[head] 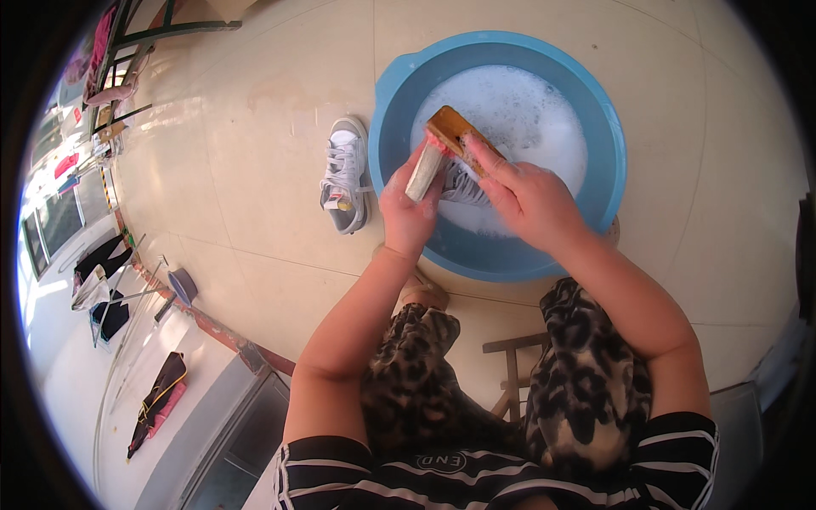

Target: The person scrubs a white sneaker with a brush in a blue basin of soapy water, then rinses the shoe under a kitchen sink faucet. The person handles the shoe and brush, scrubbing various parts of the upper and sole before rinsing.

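Observation:
My right hand (542, 197) grips a wooden scrubbing brush (454, 125) with pink bristles, tilted above the basin. The bristles touch the upper end of a pale oblong piece (424, 175) held in my left hand (408, 207). Whether that piece is a shoe sole or a separate block, I cannot tell. Just behind it, grey-white shoelaces (464, 185) show among the suds; the rest of that shoe is hidden. Both hands are wet with some foam. Beneath them stands a round blue plastic basin (609, 146) of foamy water (510, 89).
A white lace-up sneaker (344, 169) lies on the tiled floor (274, 172) left of the basin. My knees (577, 357) flank a wooden stool (513, 363). Farther left are a small tub (183, 287), a folded umbrella (159, 401) and hanging clothes (102, 287). A dark metal frame (178, 29) stands upper left.

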A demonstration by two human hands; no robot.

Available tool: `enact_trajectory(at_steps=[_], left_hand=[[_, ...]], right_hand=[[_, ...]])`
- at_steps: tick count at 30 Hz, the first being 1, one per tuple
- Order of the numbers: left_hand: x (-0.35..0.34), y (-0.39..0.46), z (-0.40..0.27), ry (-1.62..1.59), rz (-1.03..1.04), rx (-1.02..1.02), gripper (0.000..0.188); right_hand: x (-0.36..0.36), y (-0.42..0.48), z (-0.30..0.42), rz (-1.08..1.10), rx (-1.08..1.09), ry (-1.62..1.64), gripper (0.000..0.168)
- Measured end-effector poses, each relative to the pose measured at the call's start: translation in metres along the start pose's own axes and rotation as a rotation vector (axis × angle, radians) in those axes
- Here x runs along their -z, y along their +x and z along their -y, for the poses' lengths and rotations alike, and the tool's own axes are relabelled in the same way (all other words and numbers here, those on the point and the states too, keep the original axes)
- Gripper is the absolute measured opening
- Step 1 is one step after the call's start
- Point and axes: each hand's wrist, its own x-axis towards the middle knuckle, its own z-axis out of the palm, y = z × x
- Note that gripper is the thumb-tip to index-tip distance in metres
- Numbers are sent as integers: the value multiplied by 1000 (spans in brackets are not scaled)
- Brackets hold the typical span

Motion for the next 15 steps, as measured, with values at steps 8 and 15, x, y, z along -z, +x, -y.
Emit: enact_trajectory(at_steps=[8,15], left_hand=[[24,-19,-12,-85,57,228,49],[45,-22,-2,-11,132,276,54]], right_hand=[[11,27,-76,-25,-584,-392,43],[-5,23,-14,329,-650,535,43]])
